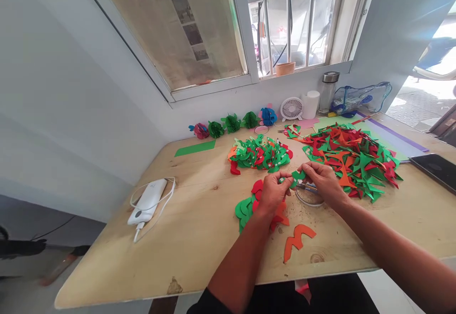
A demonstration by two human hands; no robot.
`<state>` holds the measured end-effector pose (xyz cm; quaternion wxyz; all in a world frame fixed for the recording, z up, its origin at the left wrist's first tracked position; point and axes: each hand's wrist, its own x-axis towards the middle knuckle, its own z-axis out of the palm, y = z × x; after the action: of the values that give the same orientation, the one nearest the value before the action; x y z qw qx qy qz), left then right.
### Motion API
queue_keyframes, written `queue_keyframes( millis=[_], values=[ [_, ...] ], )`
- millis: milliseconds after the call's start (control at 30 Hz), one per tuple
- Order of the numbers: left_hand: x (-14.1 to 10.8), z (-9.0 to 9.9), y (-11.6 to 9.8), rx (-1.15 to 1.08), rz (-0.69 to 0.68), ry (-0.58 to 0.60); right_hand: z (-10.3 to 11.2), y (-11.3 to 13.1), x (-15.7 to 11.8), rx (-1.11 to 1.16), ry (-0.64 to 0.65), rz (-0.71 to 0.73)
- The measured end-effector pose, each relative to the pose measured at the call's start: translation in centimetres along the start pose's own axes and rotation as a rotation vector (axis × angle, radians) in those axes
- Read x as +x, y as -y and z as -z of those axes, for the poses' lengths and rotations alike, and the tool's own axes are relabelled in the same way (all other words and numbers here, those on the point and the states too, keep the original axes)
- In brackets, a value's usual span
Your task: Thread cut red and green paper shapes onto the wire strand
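Between my two hands is a small green paper cutout [298,176], pinched at its two sides above the table. My left hand [274,191] grips its left end, fingers closed. On its right end, the fingers of my right hand [318,177] are also closed. Just below lies a tool with a metal tip [307,187], partly hidden, by a white ring [309,204]. Under my left forearm, green paper cutouts [244,212] and red ones [257,188] are partly covered. An orange wavy paper cutout [298,242] lies nearer the table's front edge.
Beyond my hands sit a pile of green and red cutouts [261,153] and a larger heap of paper scraps [352,155]. A white power bank [147,202] with cable lies left, a phone [436,169] right. Paper figures [231,123], a fan [291,109] and a bottle [328,93] line the wall.
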<state>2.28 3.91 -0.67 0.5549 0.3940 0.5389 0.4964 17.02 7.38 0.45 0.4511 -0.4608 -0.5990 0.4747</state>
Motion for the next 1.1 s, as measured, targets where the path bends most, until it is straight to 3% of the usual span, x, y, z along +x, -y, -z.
queue_keyframes(
  millis=[233,500,667,767,933,1100],
  values=[
    [-0.2,0.7,-0.5,0.029,0.033,0.099,0.2,-0.5,0.2,0.103,-0.065,-0.020],
    [-0.4,1.1,-0.8,0.078,0.044,0.161,0.3,-0.9,0.4,0.014,-0.135,0.036],
    [0.3,1.6,-0.9,-0.163,0.072,0.049,0.4,-0.8,0.6,0.051,-0.158,0.083],
    [1.4,2.3,-2.3,-0.325,0.141,-0.084,0.5,-0.8,0.6,0.041,-0.164,0.077],
    [3.6,3.0,-4.9,-0.366,0.131,-0.179,0.5,-0.6,0.6,0.082,-0.143,0.073],
    [2.4,2.9,-3.3,-0.362,0.053,-0.286,0.5,-0.4,0.5,0.108,-0.128,0.077]
  ],
)
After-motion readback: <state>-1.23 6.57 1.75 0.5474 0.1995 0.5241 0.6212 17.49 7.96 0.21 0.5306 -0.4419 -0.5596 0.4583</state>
